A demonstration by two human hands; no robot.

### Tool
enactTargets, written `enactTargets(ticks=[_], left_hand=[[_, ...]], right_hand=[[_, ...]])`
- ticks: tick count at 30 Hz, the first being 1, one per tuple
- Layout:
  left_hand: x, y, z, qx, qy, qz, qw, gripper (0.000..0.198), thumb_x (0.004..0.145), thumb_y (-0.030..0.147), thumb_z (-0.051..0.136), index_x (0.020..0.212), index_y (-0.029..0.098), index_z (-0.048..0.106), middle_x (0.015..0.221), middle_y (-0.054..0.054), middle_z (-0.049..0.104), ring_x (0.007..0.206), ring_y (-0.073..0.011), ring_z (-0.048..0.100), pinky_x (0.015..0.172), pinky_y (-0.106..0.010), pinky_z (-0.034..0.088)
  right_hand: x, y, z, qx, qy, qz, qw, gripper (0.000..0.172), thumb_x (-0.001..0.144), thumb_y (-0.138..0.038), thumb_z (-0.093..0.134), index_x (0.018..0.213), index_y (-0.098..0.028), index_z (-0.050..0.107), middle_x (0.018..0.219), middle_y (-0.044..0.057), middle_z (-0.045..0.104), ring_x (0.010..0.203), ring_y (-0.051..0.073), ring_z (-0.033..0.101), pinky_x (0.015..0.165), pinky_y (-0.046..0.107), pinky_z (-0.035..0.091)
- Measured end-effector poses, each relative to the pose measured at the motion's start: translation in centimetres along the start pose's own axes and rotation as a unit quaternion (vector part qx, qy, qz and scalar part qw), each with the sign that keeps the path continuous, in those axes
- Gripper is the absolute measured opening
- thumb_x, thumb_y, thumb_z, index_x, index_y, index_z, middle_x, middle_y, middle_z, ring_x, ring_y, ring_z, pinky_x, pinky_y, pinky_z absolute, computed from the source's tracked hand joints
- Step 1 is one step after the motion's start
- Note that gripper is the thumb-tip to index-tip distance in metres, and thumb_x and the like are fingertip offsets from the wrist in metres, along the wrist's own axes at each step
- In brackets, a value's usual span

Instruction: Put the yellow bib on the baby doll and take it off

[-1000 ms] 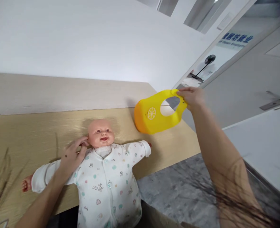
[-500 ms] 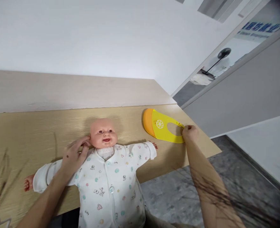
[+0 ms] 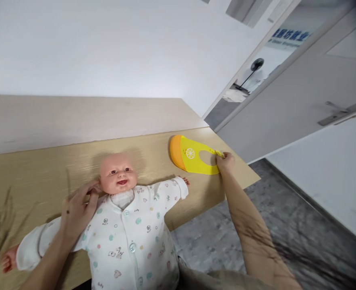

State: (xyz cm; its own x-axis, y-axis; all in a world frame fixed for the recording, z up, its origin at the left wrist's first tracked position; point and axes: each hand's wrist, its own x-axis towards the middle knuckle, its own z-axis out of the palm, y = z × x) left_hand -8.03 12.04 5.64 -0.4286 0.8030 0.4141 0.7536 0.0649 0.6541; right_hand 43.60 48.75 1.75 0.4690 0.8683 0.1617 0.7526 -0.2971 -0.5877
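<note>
A baby doll (image 3: 132, 233) lies face up, its arms spread, in a white printed button-front suit. The fingertips of my left hand (image 3: 79, 207) touch the side of its head by the ear, the thumb held apart from the fingers over the doll's shoulder. Beyond the doll's other hand, a yellow silicone bib (image 3: 193, 165) with an orange pocket and a white citrus-slice print lies on the table. My right hand (image 3: 226, 163) pinches the neck-strap end of this bib; the thumb and fingertips partly cover the strap.
The doll rests on a wooden table (image 3: 154, 143), whose right corner ends above a grey floor (image 3: 208, 245). Behind the table stands a white wall (image 3: 90, 48). To the right are a grey door (image 3: 286, 117) with a handle and, through an opening, a standing fan (image 3: 257, 64).
The view has turned right, so the doll, bib and both hands appear farther left. My right hand still grips the bib's strap and my left fingers still touch the doll's head.
</note>
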Motion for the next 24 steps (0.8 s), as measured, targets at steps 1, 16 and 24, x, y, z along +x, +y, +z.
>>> enactTargets(ticks=[1,16,24], left_hand=[[0.0,-0.2,0.1,0.004,0.001,-0.005,1.000,0.022,0.090,0.040,0.052,0.100,0.034,0.071,0.092,-0.001,0.081,0.086,-0.0297,0.077,0.081,-0.044,0.061],[-0.3,0.2,0.0,0.003,-0.012,-0.020,1.000,0.028,0.092,0.037,0.051,0.103,0.023,0.073,0.095,-0.005,0.082,0.088,-0.0265,0.077,0.084,-0.040,0.059],[-0.2,1.1,-0.1,0.007,-0.009,-0.028,1.000,0.025,0.091,0.031,0.051,0.102,0.024,0.073,0.092,-0.002,0.081,0.084,-0.0225,0.077,0.084,-0.035,0.059]], right_hand=[[0.0,0.1,0.0,-0.002,0.004,-0.008,1.000,0.031,0.088,-0.021,0.063,0.118,-0.014,0.061,0.129,0.021,0.060,0.118,0.028,0.058,0.108,0.036,0.044],[-1.0,-0.4,-0.4,0.012,-0.020,-0.120,0.992,0.012,0.083,-0.017,0.052,0.074,-0.025,0.054,0.094,0.012,0.059,0.104,0.030,0.050,0.109,0.043,0.039],[-1.3,-1.0,-0.2,0.001,0.008,-0.121,0.993,0.022,0.075,-0.017,0.050,0.086,-0.012,0.068,0.101,0.020,0.065,0.101,0.028,0.055,0.107,0.045,0.041]])
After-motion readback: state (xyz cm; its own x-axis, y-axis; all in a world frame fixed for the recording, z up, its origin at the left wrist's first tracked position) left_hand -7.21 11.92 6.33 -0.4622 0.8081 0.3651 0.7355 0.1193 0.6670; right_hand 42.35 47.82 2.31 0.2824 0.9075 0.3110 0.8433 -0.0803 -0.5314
